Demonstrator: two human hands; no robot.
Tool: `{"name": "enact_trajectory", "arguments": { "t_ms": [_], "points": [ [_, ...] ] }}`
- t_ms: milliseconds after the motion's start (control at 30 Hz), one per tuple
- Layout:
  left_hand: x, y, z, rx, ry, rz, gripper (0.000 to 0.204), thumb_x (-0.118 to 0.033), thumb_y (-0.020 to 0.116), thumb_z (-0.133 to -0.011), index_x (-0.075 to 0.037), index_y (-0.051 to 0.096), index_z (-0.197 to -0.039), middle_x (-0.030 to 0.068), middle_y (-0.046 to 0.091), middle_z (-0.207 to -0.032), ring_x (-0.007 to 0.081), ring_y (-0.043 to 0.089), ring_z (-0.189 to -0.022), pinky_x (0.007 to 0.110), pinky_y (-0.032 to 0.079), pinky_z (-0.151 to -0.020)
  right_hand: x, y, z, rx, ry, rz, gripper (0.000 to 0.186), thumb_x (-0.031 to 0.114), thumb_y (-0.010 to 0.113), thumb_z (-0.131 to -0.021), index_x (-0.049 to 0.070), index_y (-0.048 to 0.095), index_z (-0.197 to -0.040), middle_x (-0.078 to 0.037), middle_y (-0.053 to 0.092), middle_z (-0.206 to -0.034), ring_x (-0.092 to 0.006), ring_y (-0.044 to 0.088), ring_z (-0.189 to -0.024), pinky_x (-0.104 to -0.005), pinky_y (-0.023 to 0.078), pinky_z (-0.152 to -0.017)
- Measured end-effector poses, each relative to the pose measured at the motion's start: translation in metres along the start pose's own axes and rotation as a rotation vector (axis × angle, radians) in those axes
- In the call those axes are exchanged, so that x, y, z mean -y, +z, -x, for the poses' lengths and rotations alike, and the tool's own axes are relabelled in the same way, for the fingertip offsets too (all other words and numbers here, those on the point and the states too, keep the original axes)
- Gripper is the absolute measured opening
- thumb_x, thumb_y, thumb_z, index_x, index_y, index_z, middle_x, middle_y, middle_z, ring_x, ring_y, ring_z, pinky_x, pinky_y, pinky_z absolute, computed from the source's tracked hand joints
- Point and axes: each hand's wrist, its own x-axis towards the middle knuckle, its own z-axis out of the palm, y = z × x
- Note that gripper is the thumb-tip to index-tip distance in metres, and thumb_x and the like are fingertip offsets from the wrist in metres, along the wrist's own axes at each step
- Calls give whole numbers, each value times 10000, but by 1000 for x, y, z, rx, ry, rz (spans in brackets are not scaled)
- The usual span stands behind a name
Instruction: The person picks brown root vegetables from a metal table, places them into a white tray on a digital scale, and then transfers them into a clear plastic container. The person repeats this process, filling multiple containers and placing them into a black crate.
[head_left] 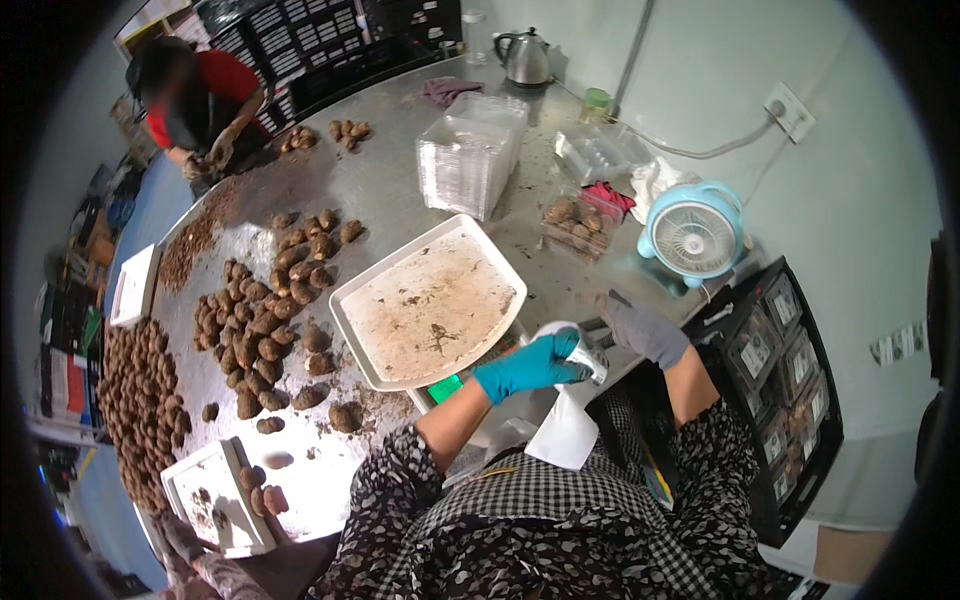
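My left hand (532, 364), in a teal glove, is closed around a white roll (592, 362) that looks like a label roll. From it a blank white paper strip (563, 432) hangs over my checked apron. My right hand (640, 328), in a grey glove with dark fingertips, is just right of the roll, its fingers stretched out and apparently holding nothing. Left of my hands a soiled white tray (430, 300) rests on a scale whose green display (445, 388) peeks out at the near edge. Beyond my right hand stands a clear box of brown tubers (577, 225).
Brown taro-like tubers (250, 320) lie heaped on the metal table at left. Stacked clear boxes (470, 155), a kettle (525, 58) and a blue fan (692, 238) stand farther back. A black crate (780, 380) of packed boxes is at right. A co-worker (205, 100) handles something far left.
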Motion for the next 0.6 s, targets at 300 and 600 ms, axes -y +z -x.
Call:
{"name": "enact_trajectory", "arguments": {
  "t_ms": [300,600],
  "points": [
    [6,-28,-42,-547,53,-402,605,-295,656,-820,48,413,-1255,241,520,-1203,345,530,-1091,400,421,-932,68,10,-106,-133,-407,741,251,170,599,-812,24,621,-1016,-86,655,-933,-237,609,-910,-341,468,-817],
    [-2,17,55,-324,-93,-184,479,-184,596,-849,-77,472,-1299,191,562,-1185,319,589,-988,382,452,-882,120,3,-267,199,-548,1837,516,509,491,-840,71,572,-1099,-163,633,-1018,-359,592,-954,-450,461,-834]
  ]
}}
